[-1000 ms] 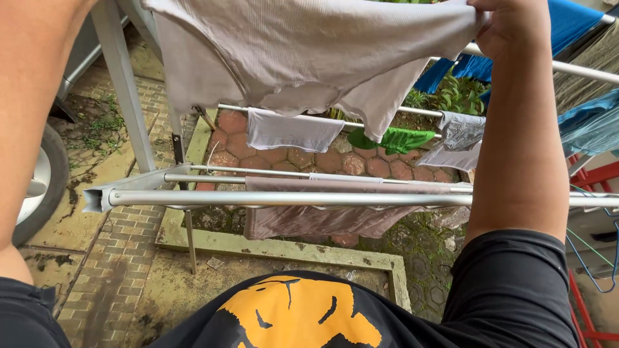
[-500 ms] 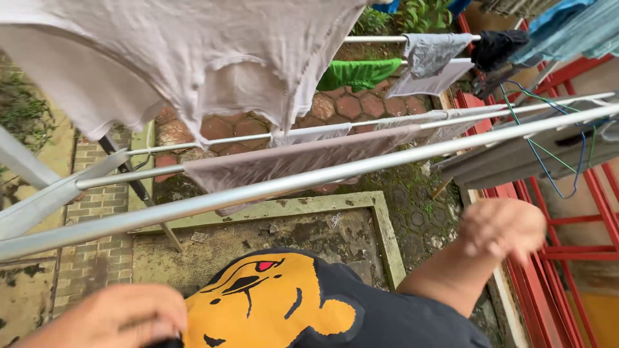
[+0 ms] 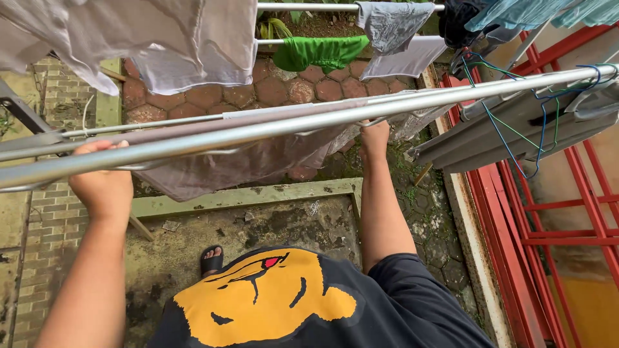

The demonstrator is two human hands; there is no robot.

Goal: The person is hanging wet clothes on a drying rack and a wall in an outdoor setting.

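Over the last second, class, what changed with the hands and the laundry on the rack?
Both hands let go of the pale shirt, dropped, then rose to the rack: left hand and right hand now meet the brownish cloth under the near rail. The shirt stays hung; the green garment is unchanged.

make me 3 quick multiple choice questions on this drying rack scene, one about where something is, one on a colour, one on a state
1. Where is the person's right hand?
A. At the brownish cloth under the rack's near rail
B. On the red metal frame
C. On the black shirt

2. What colour is the small garment hanging on a far rail, beside the grey ones?
A. Yellow
B. Green
C. Pink

3. How is the left hand?
A. Hanging loose at the side
B. Raised to the near rail, fingers up at the cloth's edge
C. Flat on the ground

Answers:
1 A, the hand reaches up to the cloth just under the rail.
2 B, it is bright green.
3 B, the arm reaches up and the hand meets the rail.
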